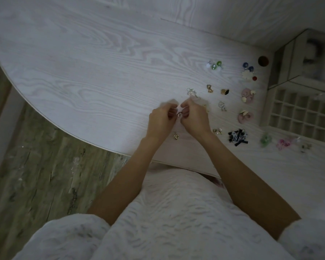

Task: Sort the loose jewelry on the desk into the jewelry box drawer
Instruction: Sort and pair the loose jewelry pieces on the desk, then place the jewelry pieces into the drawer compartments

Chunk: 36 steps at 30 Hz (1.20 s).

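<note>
White woodgrain tabletop point(101, 59), dim light. Divided drawer point(298, 115) of the jewelry box point(306, 59) sits open at right, compartments look bare. Two pink round earrings point(247, 95) lie beside it. Left hand point(162, 119) and right hand point(194, 117) both pinch one small earring point(179, 115) between them.

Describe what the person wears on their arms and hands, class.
Both forearms are bare. The left hand and right hand show no gloves; rings or bracelets cannot be made out. White, fluffy textured sleeves are pushed up near the elbows, matching the white textured garment.
</note>
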Each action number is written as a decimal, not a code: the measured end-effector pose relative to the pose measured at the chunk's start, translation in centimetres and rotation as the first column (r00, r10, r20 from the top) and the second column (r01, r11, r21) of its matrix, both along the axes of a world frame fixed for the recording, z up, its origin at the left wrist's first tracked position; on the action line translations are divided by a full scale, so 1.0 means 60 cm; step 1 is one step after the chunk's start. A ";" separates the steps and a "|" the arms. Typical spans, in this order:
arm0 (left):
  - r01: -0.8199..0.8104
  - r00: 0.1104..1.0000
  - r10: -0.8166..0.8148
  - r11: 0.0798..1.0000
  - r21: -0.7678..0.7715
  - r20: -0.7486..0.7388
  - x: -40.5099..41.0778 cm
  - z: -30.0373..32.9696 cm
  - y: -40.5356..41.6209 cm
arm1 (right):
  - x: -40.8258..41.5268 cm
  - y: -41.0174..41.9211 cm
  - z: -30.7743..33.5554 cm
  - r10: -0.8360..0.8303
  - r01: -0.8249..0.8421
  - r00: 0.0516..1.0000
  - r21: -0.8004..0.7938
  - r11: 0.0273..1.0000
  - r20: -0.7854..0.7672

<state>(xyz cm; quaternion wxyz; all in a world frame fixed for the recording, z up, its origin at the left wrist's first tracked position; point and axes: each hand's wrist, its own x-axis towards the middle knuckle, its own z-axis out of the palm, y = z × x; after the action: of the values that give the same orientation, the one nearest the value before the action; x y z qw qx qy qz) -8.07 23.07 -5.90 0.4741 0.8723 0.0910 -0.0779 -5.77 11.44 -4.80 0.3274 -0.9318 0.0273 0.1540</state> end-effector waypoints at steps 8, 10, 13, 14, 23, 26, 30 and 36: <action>0.020 1.000 -0.020 1.000 -0.006 -0.007 -0.010 0.001 -0.002 | -0.009 0.004 0.000 0.025 -0.025 1.000 -0.007 1.000 0.015; 0.002 1.000 -0.002 1.000 -0.015 -0.030 -0.013 0.003 -0.002 | -0.010 0.001 -0.001 0.016 -0.016 1.000 -0.003 1.000 0.001; -0.032 0.998 0.031 0.999 -0.009 -0.048 -0.017 0.007 0.003 | -0.011 -0.002 -0.001 0.011 -0.011 1.000 -0.003 1.000 0.001; -0.032 0.998 0.032 0.999 0.004 -0.054 -0.018 0.009 0.003 | -0.012 -0.004 0.000 0.018 -0.018 1.000 -0.010 1.000 0.011; 0.021 0.996 -0.011 0.994 0.104 -0.091 -0.025 0.010 0.010 | -0.020 0.009 -0.003 0.120 -0.120 0.993 -0.060 0.991 -0.005; 0.008 0.994 -0.002 0.999 0.052 -0.112 -0.025 0.014 0.001 | -0.025 0.009 0.001 0.103 -0.103 0.995 -0.041 0.994 -0.017; 0.041 0.992 -0.032 0.996 0.073 -0.121 -0.027 0.022 0.008 | -0.031 0.004 0.015 0.114 -0.114 0.993 -0.002 0.993 -0.017; 0.133 0.982 -0.154 0.974 0.184 0.106 -0.031 0.047 0.008 | -0.063 -0.068 0.065 0.283 -0.277 0.946 -0.059 0.959 0.157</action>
<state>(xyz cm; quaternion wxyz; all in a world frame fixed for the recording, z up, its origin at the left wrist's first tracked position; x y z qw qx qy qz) -9.92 23.57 -3.05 0.3928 0.9182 0.0056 -0.0511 -9.52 7.35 -0.90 0.2862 -0.9416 -0.1296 0.1214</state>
